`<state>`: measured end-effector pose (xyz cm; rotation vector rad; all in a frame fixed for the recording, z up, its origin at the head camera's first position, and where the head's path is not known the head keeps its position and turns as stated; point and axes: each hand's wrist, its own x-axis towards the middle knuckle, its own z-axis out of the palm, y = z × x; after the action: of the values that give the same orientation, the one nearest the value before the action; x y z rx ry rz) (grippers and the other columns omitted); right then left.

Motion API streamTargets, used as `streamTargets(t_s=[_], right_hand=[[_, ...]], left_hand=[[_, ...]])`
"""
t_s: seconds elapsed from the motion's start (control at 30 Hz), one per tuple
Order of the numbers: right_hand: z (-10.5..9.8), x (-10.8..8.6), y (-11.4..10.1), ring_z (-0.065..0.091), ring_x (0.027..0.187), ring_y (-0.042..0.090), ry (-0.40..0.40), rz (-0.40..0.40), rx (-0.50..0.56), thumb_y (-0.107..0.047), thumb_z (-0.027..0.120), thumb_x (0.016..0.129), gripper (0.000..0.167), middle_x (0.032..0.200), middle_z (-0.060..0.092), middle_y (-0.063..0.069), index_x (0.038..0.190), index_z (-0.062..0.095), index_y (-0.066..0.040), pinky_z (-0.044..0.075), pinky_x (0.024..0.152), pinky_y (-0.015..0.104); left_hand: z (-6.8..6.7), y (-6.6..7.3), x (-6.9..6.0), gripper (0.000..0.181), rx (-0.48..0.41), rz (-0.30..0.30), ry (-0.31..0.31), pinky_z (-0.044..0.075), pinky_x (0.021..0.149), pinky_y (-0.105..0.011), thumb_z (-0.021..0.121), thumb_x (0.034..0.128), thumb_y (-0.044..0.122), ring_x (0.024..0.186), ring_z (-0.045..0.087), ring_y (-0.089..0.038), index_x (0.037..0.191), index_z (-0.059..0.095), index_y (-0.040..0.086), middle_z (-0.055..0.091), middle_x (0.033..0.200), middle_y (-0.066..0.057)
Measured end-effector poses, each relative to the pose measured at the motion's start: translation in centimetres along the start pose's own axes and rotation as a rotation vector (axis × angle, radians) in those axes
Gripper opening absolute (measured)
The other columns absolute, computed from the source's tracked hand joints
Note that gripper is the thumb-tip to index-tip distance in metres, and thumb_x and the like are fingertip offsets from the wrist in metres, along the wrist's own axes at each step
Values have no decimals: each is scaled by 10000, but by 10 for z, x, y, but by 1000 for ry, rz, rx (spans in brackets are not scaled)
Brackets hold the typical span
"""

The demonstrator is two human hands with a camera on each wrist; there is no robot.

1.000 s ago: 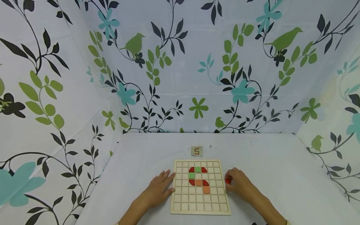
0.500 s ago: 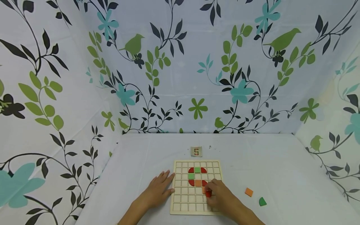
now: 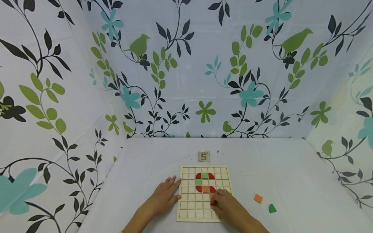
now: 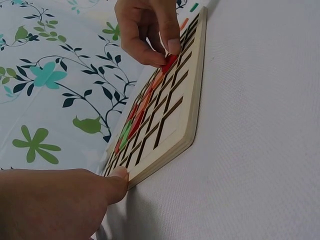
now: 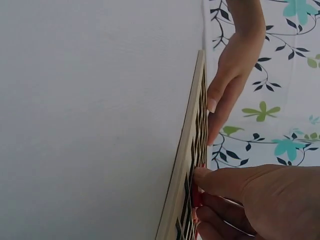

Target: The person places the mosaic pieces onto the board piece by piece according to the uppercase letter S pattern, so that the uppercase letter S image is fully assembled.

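Note:
A square wooden grid board [image 3: 189, 213] lies flat on the table. Red round-cornered, green [image 3: 205, 175] and orange [image 3: 205, 189] tiles sit in several of its cells, forming a curved shape. Between thumb and fingers, my right hand [image 3: 230, 207] pinches a red tile [image 4: 169, 63] at the board, just below an orange tile that it partly covers. Whether that red tile is fully seated in a cell I cannot tell. My left hand [image 3: 164, 195] rests at the board's left side, fingers extended, its thumb touching the edge.
To the right of the board lie a loose orange square tile [image 3: 258, 198] and a green quarter-round tile [image 3: 272, 208]. A small pattern card [image 3: 203, 156] with a curved figure lies beyond the board. Patterned cloth [image 3: 186, 81] hangs behind the white-covered table.
My right hand has carried the red tile leftward from beside the board onto it, then slightly lower toward the grid. The loose orange and green tiles have come into view. My left hand stays put.

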<state>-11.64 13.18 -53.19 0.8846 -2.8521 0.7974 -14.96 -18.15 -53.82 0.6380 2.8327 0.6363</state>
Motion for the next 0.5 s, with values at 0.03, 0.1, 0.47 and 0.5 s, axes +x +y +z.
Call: streamTargets(t_s=[0.03,0.1,0.47,0.5], right_hand=[[-1,-1,0,511,912,35,-5,-4,3,-111,819,928,126,954,584,-145,952,716,-179,557,809,247],[-3,-4,1,527,923,28,-18,-9,5,-105,811,936,119,975,602,-151,972,728,-183,568,822,243],[-5,-7,6,569,938,27,-5,-72,1,-48,776,955,146,996,635,-139,962,720,-183,586,836,243],[-4,-7,6,569,943,24,-4,-71,-3,-52,773,958,143,1003,632,-143,972,721,-184,586,842,242]], left_hand=[[0,0,0,701,1,1,1,242,1235,-699,570,1076,486,1583,262,-454,1648,372,132,302,1711,-204],[0,0,0,697,1,3,3,240,1236,-699,569,1078,480,1582,263,-457,1648,372,130,302,1710,-207],[-1,2,-1,682,-13,8,5,233,1235,-706,573,1085,448,1578,260,-470,1642,376,107,303,1704,-224],[-1,3,-1,680,-13,9,6,235,1234,-706,577,1084,442,1577,263,-472,1639,381,102,308,1701,-228]])
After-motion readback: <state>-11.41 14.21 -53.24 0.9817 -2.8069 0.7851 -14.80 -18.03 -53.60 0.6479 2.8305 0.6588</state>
